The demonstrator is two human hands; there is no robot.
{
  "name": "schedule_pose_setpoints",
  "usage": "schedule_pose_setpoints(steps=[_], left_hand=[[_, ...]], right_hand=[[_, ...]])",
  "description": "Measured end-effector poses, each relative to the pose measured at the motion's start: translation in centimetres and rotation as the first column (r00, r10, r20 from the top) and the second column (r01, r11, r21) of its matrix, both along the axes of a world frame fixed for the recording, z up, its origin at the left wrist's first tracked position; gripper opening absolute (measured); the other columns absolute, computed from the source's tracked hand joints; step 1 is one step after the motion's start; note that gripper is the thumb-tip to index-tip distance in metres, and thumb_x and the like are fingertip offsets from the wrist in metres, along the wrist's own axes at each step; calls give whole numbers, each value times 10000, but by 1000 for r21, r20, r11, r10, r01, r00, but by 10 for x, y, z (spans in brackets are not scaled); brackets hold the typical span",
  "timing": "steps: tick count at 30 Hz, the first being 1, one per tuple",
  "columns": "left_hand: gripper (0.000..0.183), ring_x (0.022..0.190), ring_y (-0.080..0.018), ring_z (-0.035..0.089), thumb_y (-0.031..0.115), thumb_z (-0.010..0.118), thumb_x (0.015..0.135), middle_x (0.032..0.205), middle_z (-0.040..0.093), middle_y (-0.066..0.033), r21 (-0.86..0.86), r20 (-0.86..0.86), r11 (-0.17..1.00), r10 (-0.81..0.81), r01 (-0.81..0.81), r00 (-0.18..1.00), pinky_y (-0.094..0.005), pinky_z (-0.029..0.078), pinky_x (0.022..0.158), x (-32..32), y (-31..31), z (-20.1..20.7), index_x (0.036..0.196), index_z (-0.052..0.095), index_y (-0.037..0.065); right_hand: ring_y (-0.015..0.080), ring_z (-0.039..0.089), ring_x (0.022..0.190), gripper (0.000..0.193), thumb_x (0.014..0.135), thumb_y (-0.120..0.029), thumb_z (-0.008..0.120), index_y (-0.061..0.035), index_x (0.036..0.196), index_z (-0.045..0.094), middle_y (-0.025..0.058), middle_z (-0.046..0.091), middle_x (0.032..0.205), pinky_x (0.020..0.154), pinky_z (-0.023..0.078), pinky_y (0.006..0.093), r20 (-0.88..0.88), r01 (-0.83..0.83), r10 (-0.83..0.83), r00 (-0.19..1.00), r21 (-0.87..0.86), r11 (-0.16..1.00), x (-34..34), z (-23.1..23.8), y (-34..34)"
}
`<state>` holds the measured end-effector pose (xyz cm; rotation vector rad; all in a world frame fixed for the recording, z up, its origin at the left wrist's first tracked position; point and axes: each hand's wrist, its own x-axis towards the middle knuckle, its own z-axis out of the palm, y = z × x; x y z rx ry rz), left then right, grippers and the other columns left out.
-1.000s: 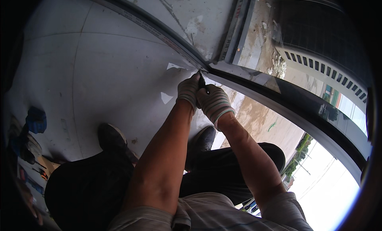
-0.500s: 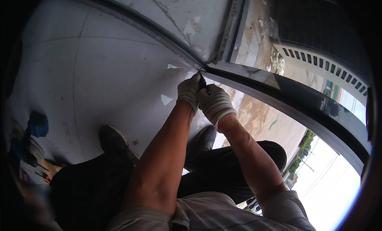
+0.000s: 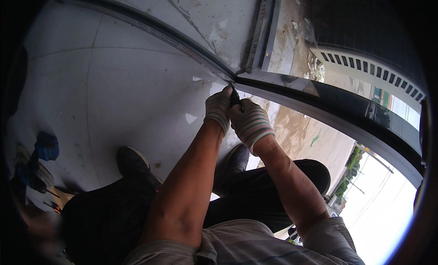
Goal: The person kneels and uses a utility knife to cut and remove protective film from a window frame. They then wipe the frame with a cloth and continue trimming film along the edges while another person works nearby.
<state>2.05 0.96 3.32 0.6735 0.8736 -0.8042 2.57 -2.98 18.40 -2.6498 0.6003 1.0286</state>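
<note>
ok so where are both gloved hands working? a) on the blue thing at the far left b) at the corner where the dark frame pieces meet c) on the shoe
b: the left hand and right hand are pressed together around a small dark tool at the frame corner.

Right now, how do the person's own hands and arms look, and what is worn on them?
Both the left hand and the right hand wear knitted work gloves, whitish with faint coloured stripes and ribbed cuffs. The forearms are bare. Short light striped shirt sleeves cover the upper arms.
</note>
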Motion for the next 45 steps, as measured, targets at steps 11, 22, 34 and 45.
schedule_pose_setpoints(steps=[11, 22, 34, 45], left_hand=[[261, 734, -159, 579, 304, 672, 921, 834, 643, -32, -111, -63, 991, 73, -80, 995, -318, 496, 684, -4, 1, 6, 902, 655, 45], [250, 883, -188, 607, 281, 675, 936, 925, 639, -45, -517, 74, 854, 109, -55, 991, -343, 505, 841, 7, 61, 38, 1012, 637, 46], [339, 944, -170, 581, 451, 714, 891, 957, 591, 9, -283, 296, 816, 575, -505, 763, -399, 478, 850, 130, 193, 80, 1008, 584, 161], [345, 975, -169, 638, 460, 583, 979, 1096, 640, 1, -162, 62, 433, 901, -887, 428, -385, 512, 893, 215, 348, 75, 1119, 592, 145]], right_hand=[[474, 649, 873, 382, 918, -295, 456, 49, 970, 615, 306, 661, 840, 803, 509, 500, 62, 103, -109, 992, 83, 991, -14, 6, -6], [151, 666, 646, 323, 974, -230, 497, 32, 1131, 601, 108, 670, 723, 619, 526, 308, -20, 331, -358, 933, 430, 840, 0, 50, 20], [175, 594, 664, 311, 934, -208, 613, 2, 1163, 621, 92, 641, 723, 650, 489, 313, 418, -81, -91, 904, 377, 922, 7, 53, 28], [135, 635, 720, 266, 944, -102, 567, 40, 1166, 602, 99, 670, 839, 665, 525, 275, 379, -97, -54, 924, 369, 924, -33, 124, -35]])
